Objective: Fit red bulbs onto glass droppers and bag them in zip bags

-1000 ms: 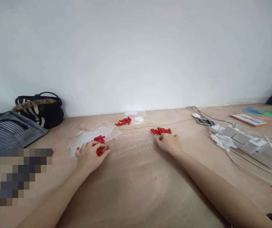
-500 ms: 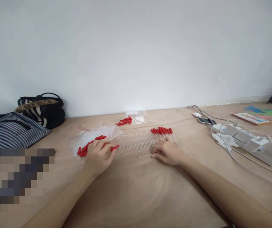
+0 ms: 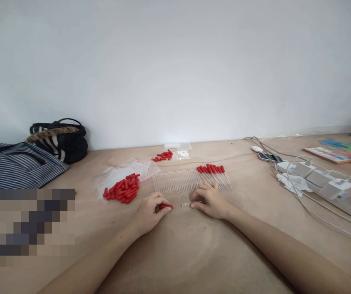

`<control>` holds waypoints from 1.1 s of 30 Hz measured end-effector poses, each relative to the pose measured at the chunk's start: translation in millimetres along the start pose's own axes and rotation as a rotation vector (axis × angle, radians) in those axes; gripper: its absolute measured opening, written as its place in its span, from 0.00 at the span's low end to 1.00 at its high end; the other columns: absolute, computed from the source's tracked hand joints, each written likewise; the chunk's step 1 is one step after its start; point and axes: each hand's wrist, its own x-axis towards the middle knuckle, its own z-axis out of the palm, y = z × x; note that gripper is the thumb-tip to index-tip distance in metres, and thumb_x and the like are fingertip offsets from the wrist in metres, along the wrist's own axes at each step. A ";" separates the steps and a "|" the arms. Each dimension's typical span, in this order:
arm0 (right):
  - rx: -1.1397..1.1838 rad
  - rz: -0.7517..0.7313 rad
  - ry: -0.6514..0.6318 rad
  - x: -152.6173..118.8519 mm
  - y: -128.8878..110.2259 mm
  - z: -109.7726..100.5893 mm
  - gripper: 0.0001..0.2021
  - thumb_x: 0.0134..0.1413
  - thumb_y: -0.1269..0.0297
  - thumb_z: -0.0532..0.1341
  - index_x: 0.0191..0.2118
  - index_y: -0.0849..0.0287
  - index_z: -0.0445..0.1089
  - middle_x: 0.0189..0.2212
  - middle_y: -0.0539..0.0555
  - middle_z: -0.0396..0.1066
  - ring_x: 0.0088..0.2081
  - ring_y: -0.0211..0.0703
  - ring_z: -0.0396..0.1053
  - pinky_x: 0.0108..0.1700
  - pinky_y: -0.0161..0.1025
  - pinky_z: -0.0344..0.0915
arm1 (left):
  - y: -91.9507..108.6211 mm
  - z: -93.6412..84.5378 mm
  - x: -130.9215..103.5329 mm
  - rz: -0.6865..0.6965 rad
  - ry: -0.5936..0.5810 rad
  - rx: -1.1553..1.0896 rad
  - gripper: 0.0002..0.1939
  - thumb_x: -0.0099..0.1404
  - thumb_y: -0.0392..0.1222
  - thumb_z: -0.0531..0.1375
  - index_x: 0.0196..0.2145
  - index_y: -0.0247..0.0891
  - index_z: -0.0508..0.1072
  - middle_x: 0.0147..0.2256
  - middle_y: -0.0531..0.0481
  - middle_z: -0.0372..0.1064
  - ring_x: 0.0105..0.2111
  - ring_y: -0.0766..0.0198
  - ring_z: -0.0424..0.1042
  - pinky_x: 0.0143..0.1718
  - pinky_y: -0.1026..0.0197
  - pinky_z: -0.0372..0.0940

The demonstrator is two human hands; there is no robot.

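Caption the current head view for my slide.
Left hand holding a red cap, right hand a clear tube, the two pieces apart.

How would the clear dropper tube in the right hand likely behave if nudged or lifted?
The clear dropper tube is probably stiff, as it juts straight from the right hand without visible sag. Slim and see-through, it looks light and possibly fragile, though glass or plastic can't be told. Loose on the flat tabletop, its slender, seemingly round form may roll.

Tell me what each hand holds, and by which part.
Left hand: a red cap, the gripped part mostly hidden. Right hand: a clear tube, pinched a little behind its end facing the cap.
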 end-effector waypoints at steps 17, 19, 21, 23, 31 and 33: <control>-0.012 -0.054 0.297 -6.1 -32.0 9.2 0.07 0.56 0.66 0.54 0.32 0.54 0.69 0.26 0.47 0.71 0.35 0.38 0.63 0.46 0.45 0.40 | 5.1 25.6 0.2 -0.168 0.196 -0.564 0.08 0.56 0.41 0.57 0.34 0.36 0.67 0.30 0.50 0.70 0.32 0.63 0.70 0.33 0.62 0.65; -0.003 -0.066 0.289 -6.8 -32.5 9.0 0.07 0.56 0.66 0.54 0.32 0.55 0.69 0.26 0.47 0.71 0.34 0.38 0.63 0.46 0.45 0.40 | 6.6 24.4 -0.3 -0.145 0.199 -0.554 0.08 0.57 0.41 0.57 0.34 0.36 0.67 0.30 0.50 0.70 0.32 0.63 0.70 0.34 0.61 0.66; 0.011 -0.083 0.278 -7.5 -32.8 8.7 0.07 0.56 0.65 0.54 0.32 0.55 0.68 0.25 0.47 0.71 0.34 0.38 0.62 0.46 0.45 0.41 | 7.3 24.0 -1.3 -0.120 0.199 -0.535 0.08 0.57 0.41 0.57 0.34 0.36 0.68 0.30 0.50 0.70 0.32 0.63 0.70 0.34 0.61 0.66; 0.010 -0.100 0.265 -8.3 -33.6 8.6 0.07 0.56 0.65 0.53 0.32 0.55 0.69 0.24 0.48 0.70 0.33 0.38 0.62 0.45 0.44 0.42 | 7.0 24.4 -2.5 -0.112 0.199 -0.523 0.08 0.57 0.42 0.57 0.33 0.36 0.69 0.30 0.50 0.71 0.31 0.63 0.71 0.33 0.62 0.67; 0.084 -0.183 0.290 -11.1 -35.5 10.6 0.08 0.54 0.66 0.53 0.30 0.58 0.68 0.22 0.48 0.68 0.31 0.38 0.60 0.44 0.45 0.42 | 3.1 28.2 -5.5 -0.110 0.220 -0.553 0.08 0.56 0.42 0.59 0.32 0.36 0.72 0.30 0.49 0.74 0.31 0.63 0.73 0.33 0.63 0.68; 0.063 -0.209 0.285 -11.4 -34.0 10.7 0.08 0.54 0.66 0.53 0.30 0.58 0.68 0.22 0.49 0.68 0.31 0.38 0.60 0.44 0.45 0.42 | 2.6 29.3 -6.4 -0.097 0.223 -0.548 0.08 0.55 0.41 0.59 0.32 0.36 0.72 0.30 0.50 0.74 0.31 0.63 0.73 0.33 0.64 0.68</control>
